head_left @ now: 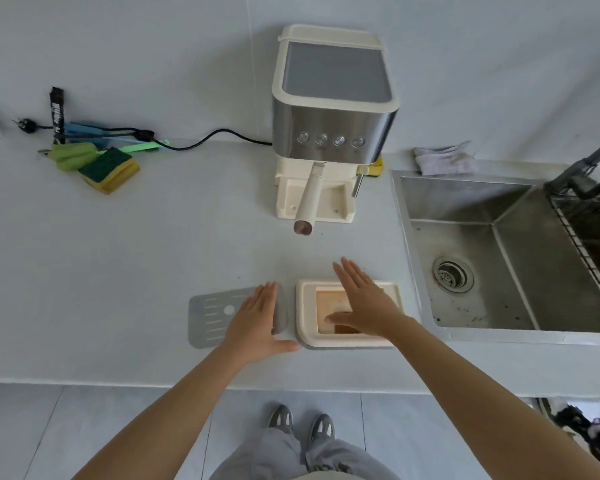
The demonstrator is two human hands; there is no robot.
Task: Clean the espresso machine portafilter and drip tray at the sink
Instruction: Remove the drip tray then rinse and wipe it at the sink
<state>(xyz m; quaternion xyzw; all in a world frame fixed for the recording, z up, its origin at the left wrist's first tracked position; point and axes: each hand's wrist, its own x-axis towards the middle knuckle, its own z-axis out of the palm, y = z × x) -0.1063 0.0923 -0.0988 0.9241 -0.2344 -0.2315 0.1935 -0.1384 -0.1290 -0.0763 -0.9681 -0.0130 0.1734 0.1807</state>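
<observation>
Drip tray: the cream drip tray sits on the worktop, near the person and just left of the sink. There is brown water in it.
Portafilter: the portafilter is stuck in the espresso machine, farther away. Its handle points at the person. It is not yet taken out.
Left hand: the left hand is flat over the right end of the grey grate. Its fingers are straight and hold nothing.
Right hand: the right hand is flat over the tray. Its fingers are straight and hold nothing too. It is hard to tell if either hand touches or just floats above.
Spill: if the tray tips on the way to the sink, the brown water could run onto the worktop or the floor.
Slip: a wet tray held at one edge could slide out of the fingers.
Tug: a hard pull on the portafilter could drag the machine along with it.
Count, task things: one tray, one grate, one portafilter, one machine, one sink.
Count, other things: two sponges, a big one far left and a little one beside the machine, and one cloth.
Count, hands: two.
</observation>
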